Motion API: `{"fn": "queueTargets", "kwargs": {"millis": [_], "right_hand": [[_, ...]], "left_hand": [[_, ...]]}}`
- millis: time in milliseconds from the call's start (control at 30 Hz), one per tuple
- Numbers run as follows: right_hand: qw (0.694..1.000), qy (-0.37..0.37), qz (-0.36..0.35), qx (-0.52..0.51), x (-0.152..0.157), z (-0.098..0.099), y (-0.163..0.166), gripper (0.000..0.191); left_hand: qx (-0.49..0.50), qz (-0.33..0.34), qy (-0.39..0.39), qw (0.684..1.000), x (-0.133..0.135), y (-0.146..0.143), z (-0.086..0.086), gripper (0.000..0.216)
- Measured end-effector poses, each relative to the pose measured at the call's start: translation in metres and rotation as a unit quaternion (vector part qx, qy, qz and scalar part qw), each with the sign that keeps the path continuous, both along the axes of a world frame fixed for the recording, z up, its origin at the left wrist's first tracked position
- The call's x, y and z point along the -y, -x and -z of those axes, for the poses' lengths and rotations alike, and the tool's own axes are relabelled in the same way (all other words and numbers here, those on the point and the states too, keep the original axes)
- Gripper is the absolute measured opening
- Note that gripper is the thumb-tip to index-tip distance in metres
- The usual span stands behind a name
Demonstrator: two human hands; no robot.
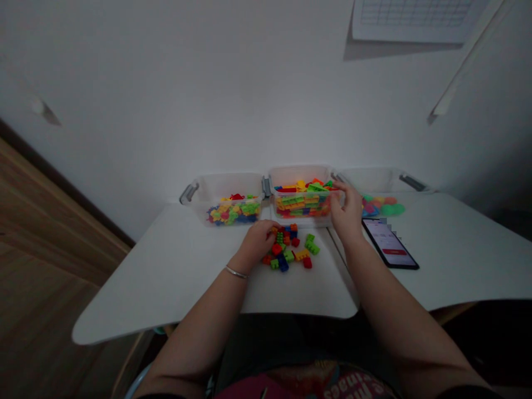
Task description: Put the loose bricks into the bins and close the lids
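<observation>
A pile of small coloured building bricks [293,249] lies on the white table [187,277] in front of me. My left hand [258,239], a thin bracelet on its wrist, rests on the pile's left edge with fingers curled among the bricks. My right hand [348,213] is at the right front corner of the middle clear bin [301,188], fingers bent against its wall. That bin is heaped with orange, green and red bricks. What either hand grips, if anything, is hidden.
A left clear bin [226,191] holds mixed small pieces. A third bin [380,180] stands at the right, with green, pink and orange round pieces [380,208] beside it. A phone [389,243] lies screen up right of my right forearm. White wall behind.
</observation>
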State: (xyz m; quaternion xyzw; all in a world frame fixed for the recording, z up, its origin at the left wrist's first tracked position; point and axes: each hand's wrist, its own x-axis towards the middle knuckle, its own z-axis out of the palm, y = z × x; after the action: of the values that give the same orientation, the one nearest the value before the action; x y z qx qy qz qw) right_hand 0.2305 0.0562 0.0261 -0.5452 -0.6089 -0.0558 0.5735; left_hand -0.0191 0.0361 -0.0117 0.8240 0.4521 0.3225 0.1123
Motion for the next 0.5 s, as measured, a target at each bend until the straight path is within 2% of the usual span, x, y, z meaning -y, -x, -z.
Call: {"fn": "queueTargets", "kwargs": {"millis": [100, 200, 300, 400, 500], "right_hand": [[0.997, -0.006, -0.069, 0.031, 0.02, 0.017, 0.005, 0.024], [0.984, 0.061, -0.153, 0.064, 0.029, 0.045, 0.001, 0.022], [0.963, 0.145, -0.206, 0.098, 0.031, 0.069, -0.007, 0.025], [0.945, 0.185, -0.237, 0.13, 0.03, 0.081, -0.012, 0.031], [0.944, 0.193, -0.226, 0.146, 0.029, 0.083, -0.012, 0.034]], "left_hand": [[0.001, -0.009, 0.004, 1.0, -0.001, -0.002, -0.001, 0.035], [-0.004, -0.019, 0.006, 1.0, -0.002, -0.004, -0.001, 0.033], [-0.002, -0.018, 0.005, 1.0, -0.003, -0.006, 0.002, 0.032], [-0.004, -0.018, 0.007, 1.0, -0.004, -0.006, 0.004, 0.033], [-0.005, -0.024, 0.005, 1.0, -0.004, -0.005, 0.004, 0.032]]}}
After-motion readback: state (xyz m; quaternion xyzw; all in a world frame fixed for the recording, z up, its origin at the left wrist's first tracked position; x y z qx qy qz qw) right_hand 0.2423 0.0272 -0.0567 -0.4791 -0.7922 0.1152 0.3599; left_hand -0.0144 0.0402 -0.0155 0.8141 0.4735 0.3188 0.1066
